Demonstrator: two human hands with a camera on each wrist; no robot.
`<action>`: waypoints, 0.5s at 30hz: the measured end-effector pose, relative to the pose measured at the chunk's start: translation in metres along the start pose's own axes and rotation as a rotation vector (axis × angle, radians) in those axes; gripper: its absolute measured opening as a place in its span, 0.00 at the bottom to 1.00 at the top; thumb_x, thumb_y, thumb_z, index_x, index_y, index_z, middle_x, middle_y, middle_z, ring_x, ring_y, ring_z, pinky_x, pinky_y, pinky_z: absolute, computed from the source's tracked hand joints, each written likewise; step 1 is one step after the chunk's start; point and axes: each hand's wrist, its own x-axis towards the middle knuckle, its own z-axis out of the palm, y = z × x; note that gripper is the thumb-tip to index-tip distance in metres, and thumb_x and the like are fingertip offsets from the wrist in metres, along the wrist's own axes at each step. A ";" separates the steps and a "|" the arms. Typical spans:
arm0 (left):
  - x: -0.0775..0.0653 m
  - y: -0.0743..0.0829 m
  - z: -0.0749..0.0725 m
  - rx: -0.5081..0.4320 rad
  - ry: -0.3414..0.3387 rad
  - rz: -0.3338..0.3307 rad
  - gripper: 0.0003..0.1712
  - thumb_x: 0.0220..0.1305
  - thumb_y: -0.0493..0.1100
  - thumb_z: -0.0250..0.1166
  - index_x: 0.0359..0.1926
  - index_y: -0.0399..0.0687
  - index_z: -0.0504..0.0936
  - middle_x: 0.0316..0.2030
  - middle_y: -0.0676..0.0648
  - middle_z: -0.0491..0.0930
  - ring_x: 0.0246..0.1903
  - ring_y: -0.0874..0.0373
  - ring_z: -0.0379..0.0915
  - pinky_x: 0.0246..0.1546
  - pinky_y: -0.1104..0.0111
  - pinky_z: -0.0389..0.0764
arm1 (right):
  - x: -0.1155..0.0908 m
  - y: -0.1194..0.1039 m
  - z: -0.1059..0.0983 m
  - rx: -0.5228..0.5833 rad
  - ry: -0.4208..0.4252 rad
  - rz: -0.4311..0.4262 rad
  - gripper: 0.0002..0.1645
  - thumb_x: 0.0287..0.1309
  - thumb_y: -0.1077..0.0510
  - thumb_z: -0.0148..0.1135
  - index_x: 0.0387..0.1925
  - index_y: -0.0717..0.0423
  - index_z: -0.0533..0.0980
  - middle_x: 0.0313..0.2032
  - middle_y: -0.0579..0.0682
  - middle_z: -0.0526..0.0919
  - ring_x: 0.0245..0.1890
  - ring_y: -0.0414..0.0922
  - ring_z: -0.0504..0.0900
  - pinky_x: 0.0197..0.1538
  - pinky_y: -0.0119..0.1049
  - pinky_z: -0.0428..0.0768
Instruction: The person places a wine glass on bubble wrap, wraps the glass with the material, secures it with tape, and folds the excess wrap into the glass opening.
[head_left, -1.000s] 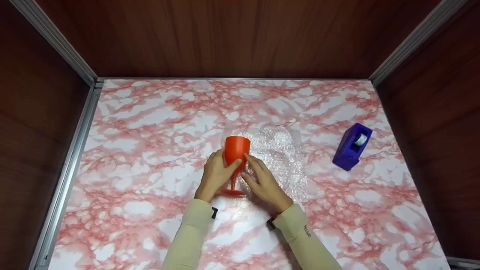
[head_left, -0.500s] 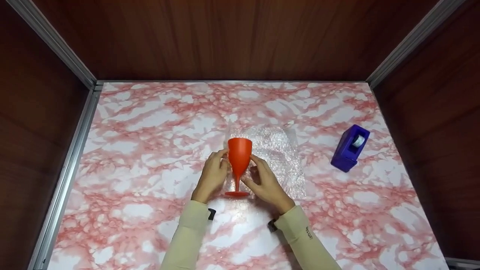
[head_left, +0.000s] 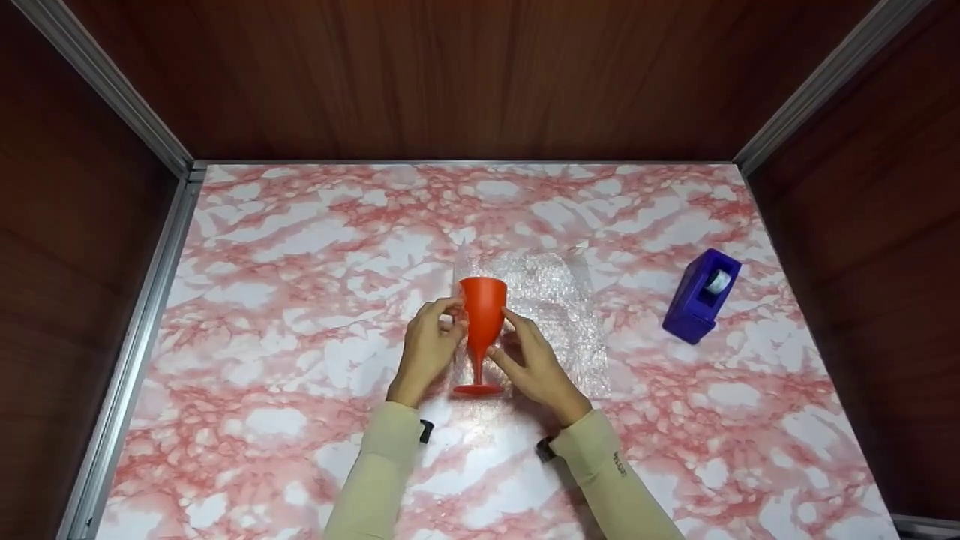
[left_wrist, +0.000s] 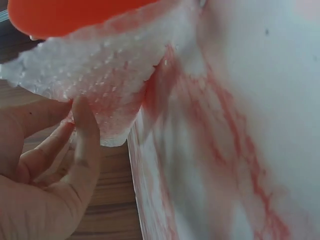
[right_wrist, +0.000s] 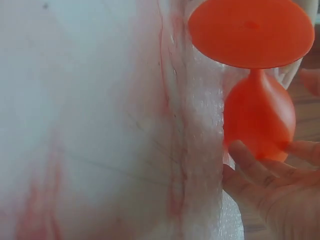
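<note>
An orange-red plastic goblet lies on its side over a clear sheet of bubble wrap, its foot toward me. My left hand is at the left of the bowl. In the left wrist view, its thumb and fingertips pinch the lifted edge of the bubble wrap, which rises beside the goblet. From the right, my right hand holds the goblet, thumb and fingers bent around its bowl. The right wrist view shows the goblet's round foot and these fingertips against the bowl.
A purple tape dispenser with a roll of tape stands on the table's right side. The table has a red and white marbled top. Dark wood panels enclose it at the back and both sides.
My left hand has let go of the goblet and now pinches the wrap's left edge, raising it. The goblet has shifted slightly right, and my right fingers have moved to its right side.
</note>
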 end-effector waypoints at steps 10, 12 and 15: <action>0.001 -0.001 0.003 0.063 -0.022 -0.033 0.19 0.63 0.41 0.71 0.54 0.48 0.81 0.51 0.40 0.76 0.48 0.43 0.76 0.48 0.55 0.77 | -0.001 0.002 -0.003 0.019 0.014 0.041 0.42 0.67 0.47 0.64 0.72 0.63 0.60 0.63 0.61 0.69 0.51 0.59 0.80 0.54 0.52 0.78; 0.000 -0.001 0.003 0.014 -0.046 -0.038 0.18 0.64 0.41 0.70 0.55 0.49 0.80 0.53 0.41 0.78 0.50 0.44 0.78 0.50 0.56 0.78 | -0.001 0.002 -0.003 0.034 0.012 0.050 0.43 0.66 0.47 0.65 0.73 0.62 0.59 0.62 0.62 0.70 0.50 0.59 0.81 0.53 0.52 0.79; 0.001 0.000 0.004 -0.063 -0.072 -0.041 0.18 0.65 0.39 0.69 0.55 0.47 0.78 0.52 0.42 0.80 0.51 0.45 0.79 0.50 0.57 0.80 | -0.002 0.001 -0.002 0.042 0.002 0.065 0.45 0.66 0.46 0.65 0.74 0.61 0.57 0.62 0.61 0.70 0.48 0.57 0.81 0.52 0.50 0.80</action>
